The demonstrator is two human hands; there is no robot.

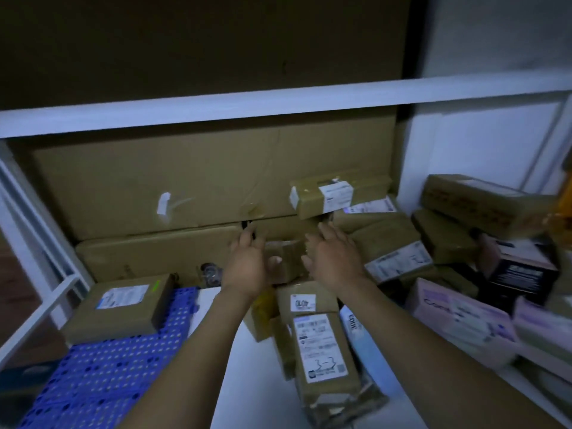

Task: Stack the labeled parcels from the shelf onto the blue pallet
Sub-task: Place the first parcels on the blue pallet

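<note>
The small brown parcel (286, 258) lies directly between the hands, with the left hand (247, 261) just to its left and the right hand (331, 258) just to its right. Both are spread, neither gripping yet. The left thumb looks closer, perhaps touching; the blue pallet (108, 366) lies well left of the parcel.

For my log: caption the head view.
Left hand and right hand flank a small parcel; labeled parcel lies on blue pallet.
</note>
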